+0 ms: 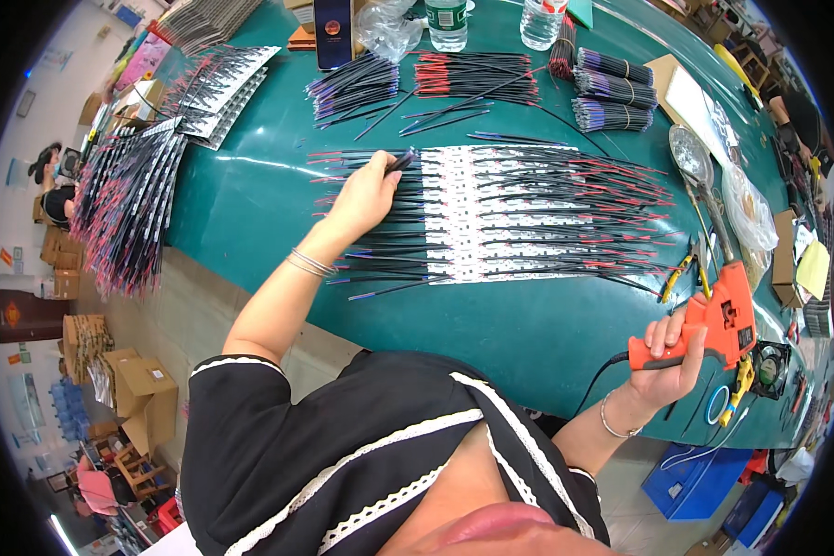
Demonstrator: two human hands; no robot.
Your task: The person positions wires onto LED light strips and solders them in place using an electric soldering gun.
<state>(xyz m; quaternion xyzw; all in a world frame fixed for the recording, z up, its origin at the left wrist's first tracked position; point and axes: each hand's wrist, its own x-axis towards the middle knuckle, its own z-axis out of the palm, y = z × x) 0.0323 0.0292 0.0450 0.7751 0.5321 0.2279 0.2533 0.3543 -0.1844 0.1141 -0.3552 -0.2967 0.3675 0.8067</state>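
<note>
My left hand (366,193) rests on a row of white strips with black and red wires (510,218) laid across the green table (241,199). Its fingertips pinch the black wire ends at the row's upper left corner. My right hand (669,357) grips the handle of an orange soldering gun (718,320) near the table's front right edge, its metal tip pointing up and away from the strips. A black cord runs from the gun's handle down over the table edge.
Bundles of black and red wires (612,88) lie at the back, beside two clear bottles (447,23) and a phone (333,28). More wired strips (130,199) hang over the left edge. Yellow-handled cutters (681,269), a small fan (771,366) and plastic bags sit at right.
</note>
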